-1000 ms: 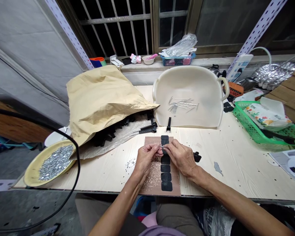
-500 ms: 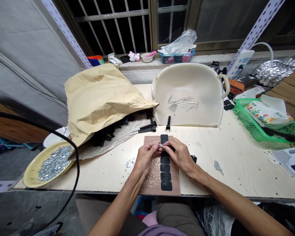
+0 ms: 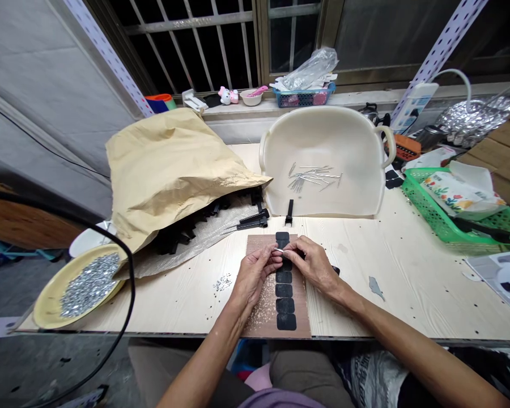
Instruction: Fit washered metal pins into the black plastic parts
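Note:
My left hand (image 3: 255,272) and my right hand (image 3: 310,262) meet over a brown board (image 3: 261,306) near the table's front edge. Both are closed in a pinch around a small silver metal pin (image 3: 279,250) held between the fingertips. A black piece shows under my right fingers; I cannot make out whether they grip it. A row of black rounded pads (image 3: 285,297) runs down the board beneath the hands. Tiny silver bits (image 3: 223,281) lie scattered just left of the board.
A cream plastic tub (image 3: 327,141) holds several long metal pins (image 3: 312,177). A tan paper bag (image 3: 170,170) spills black plastic parts (image 3: 195,224). A yellow plate (image 3: 51,306) of silver bits sits at left. A green basket (image 3: 446,226) stands at right.
Both hands stay pinched together over the board; they have crept slightly up and left. The view has tilted a little.

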Demonstrator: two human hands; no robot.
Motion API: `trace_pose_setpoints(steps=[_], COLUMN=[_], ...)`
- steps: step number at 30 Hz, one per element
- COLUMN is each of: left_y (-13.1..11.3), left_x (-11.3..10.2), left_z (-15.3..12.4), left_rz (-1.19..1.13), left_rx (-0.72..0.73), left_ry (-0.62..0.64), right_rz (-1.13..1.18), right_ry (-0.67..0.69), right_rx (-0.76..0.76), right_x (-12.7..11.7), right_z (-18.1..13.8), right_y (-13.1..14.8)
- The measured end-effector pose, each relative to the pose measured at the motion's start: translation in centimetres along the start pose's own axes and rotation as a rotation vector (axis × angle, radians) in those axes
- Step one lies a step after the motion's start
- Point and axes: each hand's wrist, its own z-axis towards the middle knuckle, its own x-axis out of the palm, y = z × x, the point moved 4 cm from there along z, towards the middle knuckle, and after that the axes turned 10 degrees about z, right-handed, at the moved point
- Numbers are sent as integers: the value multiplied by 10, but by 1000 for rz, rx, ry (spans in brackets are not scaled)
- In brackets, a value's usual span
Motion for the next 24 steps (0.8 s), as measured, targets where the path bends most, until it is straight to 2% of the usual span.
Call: trace_pose_setpoints(steps=[3,7,10,15,16,19,21,24], left_y=[-3,-8,-6,-2,-1,-1,-2,-3], left_x=[-4,-21,-30,-27,-26,-25,-25,-24], left_z=[-2,-7,-13,-21,-22,-22,-22,-22], left_rz=[62,291,462,662,676,694,709,750], left_rx=[39,170,244,346,352,350,349,333], left_ry=[-62,-221,-289,-360,-365,-380,-382,-369], right_rz=[-96,-339,-437,-418,-412,-405,-398,-353], right_ry=[23,89,155,492,496,292,238,484], right_rx=[-11,-69,-160,-446,-450,-323,-295,-450], right_x=[-8,-15,-12,5,4,-8,-11,0], right_z=[2,9,3,-21,-18,1,5,-7], right_y=[-6,-21,-27,-17,-17,-23,-25,-20])
